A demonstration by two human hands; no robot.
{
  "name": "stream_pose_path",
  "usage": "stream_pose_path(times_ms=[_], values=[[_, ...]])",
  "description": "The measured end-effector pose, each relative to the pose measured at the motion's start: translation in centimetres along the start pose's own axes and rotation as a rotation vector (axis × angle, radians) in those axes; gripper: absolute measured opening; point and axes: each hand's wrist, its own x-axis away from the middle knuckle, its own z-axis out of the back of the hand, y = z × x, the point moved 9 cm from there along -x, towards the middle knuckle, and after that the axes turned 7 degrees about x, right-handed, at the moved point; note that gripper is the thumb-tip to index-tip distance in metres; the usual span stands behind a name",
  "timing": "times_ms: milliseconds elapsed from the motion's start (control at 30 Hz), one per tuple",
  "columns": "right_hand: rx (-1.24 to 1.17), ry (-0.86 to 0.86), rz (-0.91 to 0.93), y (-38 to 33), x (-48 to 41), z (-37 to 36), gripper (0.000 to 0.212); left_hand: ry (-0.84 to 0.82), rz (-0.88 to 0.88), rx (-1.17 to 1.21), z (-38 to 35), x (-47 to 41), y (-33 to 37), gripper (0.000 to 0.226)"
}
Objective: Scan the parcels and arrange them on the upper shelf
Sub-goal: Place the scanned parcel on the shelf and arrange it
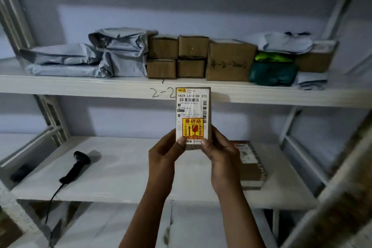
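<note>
Facing the rack, I saw the upper shelf (pixel 60 84) carrying a row of grey bags (pixel 84 60) and brown boxes (pixel 229 60). On the lower shelf (pixel 124 177) another box (pixel 251 165) lay just behind my right hand (pixel 221 155), with the black scanner (pixel 77 165) well off to the left. I held a small parcel (pixel 192 110) upright, its top level with the upper shelf's front edge and its label toward me. My left hand (pixel 163 155) and right hand pinched its bottom corners, thumbs on its face.

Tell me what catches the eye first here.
A small parcel with a yellow and red sticker, held upright at centre by the left hand and right hand. Behind it, boxes and grey bags line the upper shelf; a black scanner lies on the lower shelf, left.
</note>
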Motion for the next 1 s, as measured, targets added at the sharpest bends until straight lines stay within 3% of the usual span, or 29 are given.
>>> stream_pose_path(times_ms=[267, 433, 1000], values=[[0.118, 0.116, 0.048, -4.4, 0.2, 16.5, 0.041, -0.097, 0.002, 0.015, -15.9, 3.5, -3.9, 0.030], [0.027, 0.171, 0.043, -7.1, -0.5, 24.4, 0.038, -0.091, -0.012, 0.013, -23.7, 4.8, -5.0, 0.041], [-0.012, 0.484, 0.219, -13.5, -8.7, 34.3, 0.021, -0.245, -0.215, -0.166, -37.8, -1.7, -4.3, 0.049]])
